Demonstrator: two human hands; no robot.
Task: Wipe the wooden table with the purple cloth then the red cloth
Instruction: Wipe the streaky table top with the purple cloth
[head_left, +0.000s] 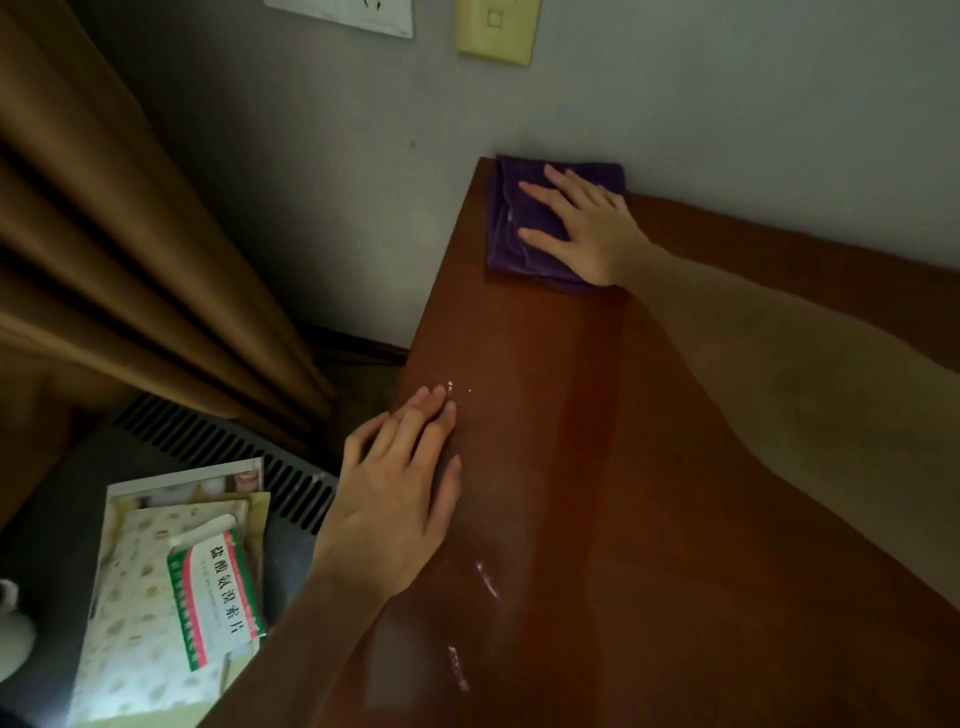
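To your left: brown curtain (130, 249), medicine box (215, 603) atop papers (135, 623) (red-green label), yellow wall plate (496, 28) above.

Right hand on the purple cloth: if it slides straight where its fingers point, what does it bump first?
Probably nothing solid: the right hand would push the purple cloth off the wooden table edge.

cloth (524, 228) sits on far left corner of table (597, 467), right up against wall (675, 104). right hand (587, 228) flat on top of cloth. left hand (395, 499) flat on table's left edge, nearer to camera. curtain (114, 249) off to left. small box (215, 597) on papers (140, 623), lower left, beside table.
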